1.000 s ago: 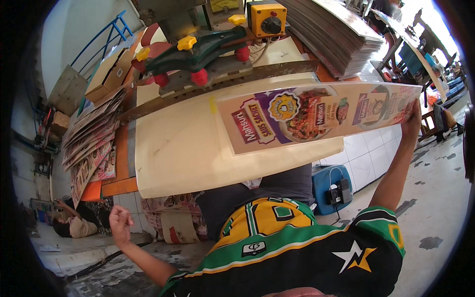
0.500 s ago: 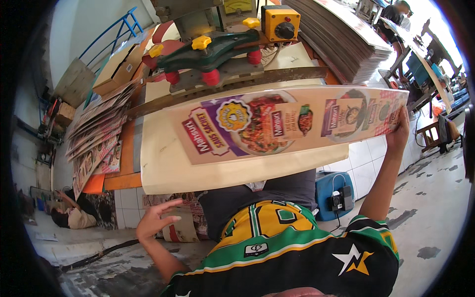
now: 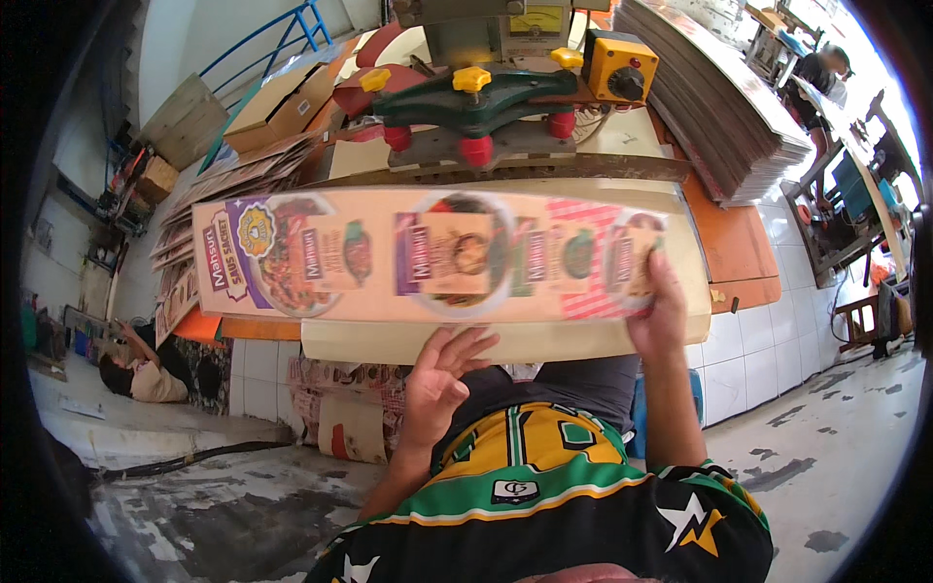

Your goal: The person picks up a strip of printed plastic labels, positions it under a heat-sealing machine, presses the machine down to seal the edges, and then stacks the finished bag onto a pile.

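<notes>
A long printed plastic-looking sheet (image 3: 374,262) with food pictures stretches across the worktable in front of me. My right hand (image 3: 663,306) grips its right end, the thumb lying on top. Just below the sheet's near edge is my left hand (image 3: 445,374), fingers apart and nothing in it; whether the fingertips touch the edge I cannot tell. Under the sheet lies a cream board (image 3: 408,342). Beyond it stands a press with a dark green clamp bar (image 3: 486,102), yellow knobs and red feet, above a long metal bar (image 3: 622,171).
A yellow control box (image 3: 618,66) with a black dial sits on the press's right. Tall stacked sheets (image 3: 724,107) rise behind it. At left are loose printed sheets (image 3: 180,248) and an open cardboard box (image 3: 277,107). One person (image 3: 146,364) is at far left, another (image 3: 821,78) at far right.
The printed sheet has shifted left and levelled out, carried by my right hand. My left hand has come in rightward to its near edge. The view has turned slightly.
</notes>
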`<state>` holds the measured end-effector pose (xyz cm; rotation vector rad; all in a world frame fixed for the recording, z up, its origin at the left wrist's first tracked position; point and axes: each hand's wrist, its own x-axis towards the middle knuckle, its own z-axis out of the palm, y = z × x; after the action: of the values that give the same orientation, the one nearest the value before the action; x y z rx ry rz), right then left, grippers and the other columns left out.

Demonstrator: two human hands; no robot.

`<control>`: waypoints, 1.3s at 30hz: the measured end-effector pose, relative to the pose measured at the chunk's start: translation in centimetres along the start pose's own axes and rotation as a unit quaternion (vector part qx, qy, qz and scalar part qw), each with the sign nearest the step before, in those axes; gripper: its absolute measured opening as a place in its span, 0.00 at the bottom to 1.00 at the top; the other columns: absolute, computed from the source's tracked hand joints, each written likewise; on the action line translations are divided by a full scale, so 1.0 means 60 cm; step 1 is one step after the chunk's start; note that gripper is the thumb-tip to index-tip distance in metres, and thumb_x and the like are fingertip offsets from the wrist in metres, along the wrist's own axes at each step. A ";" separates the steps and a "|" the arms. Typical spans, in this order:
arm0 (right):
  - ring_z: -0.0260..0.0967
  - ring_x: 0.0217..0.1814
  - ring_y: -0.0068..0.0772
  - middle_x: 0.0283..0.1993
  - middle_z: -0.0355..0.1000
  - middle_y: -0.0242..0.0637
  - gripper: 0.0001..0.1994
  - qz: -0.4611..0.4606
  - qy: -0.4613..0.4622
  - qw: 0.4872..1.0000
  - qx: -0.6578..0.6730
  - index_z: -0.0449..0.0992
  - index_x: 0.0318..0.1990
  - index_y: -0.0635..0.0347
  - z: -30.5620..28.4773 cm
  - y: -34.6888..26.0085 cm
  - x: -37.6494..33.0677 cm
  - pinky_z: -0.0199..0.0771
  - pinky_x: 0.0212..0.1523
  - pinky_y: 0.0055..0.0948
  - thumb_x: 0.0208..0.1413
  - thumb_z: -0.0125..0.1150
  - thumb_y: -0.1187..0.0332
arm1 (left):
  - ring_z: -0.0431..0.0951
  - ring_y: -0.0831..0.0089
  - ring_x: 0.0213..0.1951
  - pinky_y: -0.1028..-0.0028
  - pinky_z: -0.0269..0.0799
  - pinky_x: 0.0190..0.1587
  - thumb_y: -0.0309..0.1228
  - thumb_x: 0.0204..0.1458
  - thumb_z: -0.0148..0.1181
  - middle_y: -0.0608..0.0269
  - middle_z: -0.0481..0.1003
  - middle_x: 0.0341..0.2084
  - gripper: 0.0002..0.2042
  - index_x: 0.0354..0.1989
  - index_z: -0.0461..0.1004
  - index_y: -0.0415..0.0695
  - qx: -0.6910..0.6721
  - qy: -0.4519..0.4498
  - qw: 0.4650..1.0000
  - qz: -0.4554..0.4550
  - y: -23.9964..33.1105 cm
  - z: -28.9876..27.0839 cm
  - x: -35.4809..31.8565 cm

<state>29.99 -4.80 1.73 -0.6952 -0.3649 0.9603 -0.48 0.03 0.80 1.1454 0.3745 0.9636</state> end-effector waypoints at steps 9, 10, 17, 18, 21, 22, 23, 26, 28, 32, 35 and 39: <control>0.76 0.49 0.28 0.55 0.75 0.41 0.21 0.116 -0.196 0.947 -0.225 0.66 0.65 0.63 0.063 0.062 -0.074 0.77 0.50 0.29 0.71 0.53 0.62 | 0.83 0.69 0.37 0.70 0.85 0.35 0.29 0.64 0.57 0.53 0.76 0.46 0.19 0.60 0.63 0.36 -0.017 0.242 0.968 0.067 0.011 -0.046 -0.012; 0.76 0.47 0.27 0.53 0.77 0.41 0.20 0.122 -0.227 0.927 -0.273 0.67 0.64 0.63 0.058 0.054 -0.071 0.77 0.47 0.27 0.71 0.53 0.61 | 0.83 0.69 0.37 0.70 0.84 0.34 0.28 0.64 0.57 0.54 0.77 0.46 0.18 0.59 0.64 0.36 0.002 0.253 0.964 0.082 0.026 -0.048 -0.007; 0.77 0.40 0.24 0.40 0.80 0.41 0.13 0.120 -0.196 0.908 -0.351 0.73 0.52 0.64 0.010 0.017 -0.030 0.77 0.42 0.24 0.72 0.52 0.62 | 0.79 0.76 0.33 0.76 0.74 0.28 0.28 0.62 0.60 0.63 0.79 0.43 0.17 0.58 0.67 0.42 0.092 0.319 0.928 0.168 0.215 -0.187 0.111; 0.77 0.40 0.24 0.40 0.80 0.41 0.13 0.120 -0.198 0.911 -0.342 0.73 0.52 0.64 0.007 0.018 -0.027 0.77 0.42 0.24 0.72 0.52 0.63 | 0.79 0.76 0.33 0.77 0.73 0.29 0.28 0.61 0.61 0.64 0.79 0.42 0.17 0.57 0.68 0.43 0.104 0.323 0.923 0.180 0.251 -0.218 0.136; 0.77 0.40 0.25 0.40 0.80 0.41 0.12 0.117 -0.199 0.917 -0.325 0.73 0.51 0.65 0.005 0.016 -0.028 0.77 0.42 0.25 0.71 0.53 0.65 | 0.79 0.77 0.36 0.77 0.74 0.33 0.27 0.61 0.61 0.67 0.79 0.41 0.12 0.52 0.72 0.44 0.122 0.309 0.921 0.202 0.356 -0.328 0.221; 0.77 0.40 0.25 0.40 0.80 0.41 0.12 0.119 -0.204 0.916 -0.324 0.73 0.51 0.65 0.007 0.017 -0.028 0.77 0.43 0.25 0.71 0.53 0.65 | 0.79 0.77 0.38 0.77 0.73 0.34 0.27 0.61 0.62 0.67 0.79 0.41 0.11 0.50 0.73 0.44 0.125 0.298 0.923 0.209 0.390 -0.385 0.244; 0.77 0.40 0.26 0.39 0.80 0.41 0.12 0.119 -0.206 0.916 -0.324 0.73 0.51 0.66 0.008 0.018 -0.027 0.77 0.43 0.25 0.71 0.54 0.66 | 0.79 0.77 0.37 0.78 0.72 0.31 0.28 0.61 0.62 0.66 0.79 0.40 0.09 0.49 0.74 0.43 0.117 0.314 0.919 0.207 0.418 -0.420 0.269; 0.77 0.40 0.26 0.40 0.80 0.41 0.11 0.120 -0.208 0.921 -0.308 0.74 0.51 0.66 0.004 0.023 -0.027 0.78 0.43 0.26 0.71 0.54 0.67 | 0.79 0.77 0.32 0.79 0.69 0.25 0.31 0.62 0.62 0.66 0.78 0.37 0.08 0.45 0.75 0.43 0.079 0.370 0.908 0.179 0.459 -0.533 0.332; 0.77 0.40 0.26 0.40 0.80 0.41 0.11 0.114 -0.206 0.922 -0.306 0.73 0.51 0.66 -0.003 0.023 -0.025 0.78 0.43 0.26 0.71 0.53 0.67 | 0.79 0.77 0.29 0.81 0.67 0.23 0.34 0.62 0.63 0.67 0.78 0.34 0.09 0.43 0.75 0.43 0.114 0.412 0.895 0.129 0.422 -0.574 0.352; 0.77 0.40 0.26 0.40 0.80 0.41 0.11 0.115 -0.213 0.926 -0.288 0.73 0.51 0.66 -0.003 0.026 -0.025 0.77 0.44 0.26 0.71 0.53 0.68 | 0.75 0.81 0.22 0.85 0.59 0.20 0.40 0.61 0.65 0.70 0.76 0.25 0.12 0.36 0.74 0.46 0.246 0.423 0.871 0.026 0.345 -0.598 0.307; 0.76 0.40 0.25 0.40 0.80 0.40 0.11 0.119 -0.214 0.924 -0.292 0.73 0.51 0.66 -0.003 0.022 -0.025 0.77 0.44 0.26 0.71 0.53 0.68 | 0.71 0.83 0.20 0.85 0.55 0.18 0.42 0.61 0.64 0.71 0.74 0.24 0.13 0.34 0.72 0.47 0.284 0.375 0.880 0.068 0.274 -0.514 0.291; 0.76 0.40 0.25 0.40 0.79 0.40 0.11 0.119 -0.217 0.920 -0.304 0.73 0.51 0.66 -0.005 0.020 -0.023 0.77 0.44 0.25 0.71 0.53 0.68 | 0.68 0.85 0.19 0.83 0.53 0.18 0.40 0.63 0.62 0.73 0.72 0.22 0.11 0.35 0.74 0.46 0.312 0.315 0.893 0.075 0.217 -0.404 0.249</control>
<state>28.68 -5.63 0.71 -1.1069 -1.0179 1.2476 -14.68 27.51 5.62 1.4257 1.2038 1.4026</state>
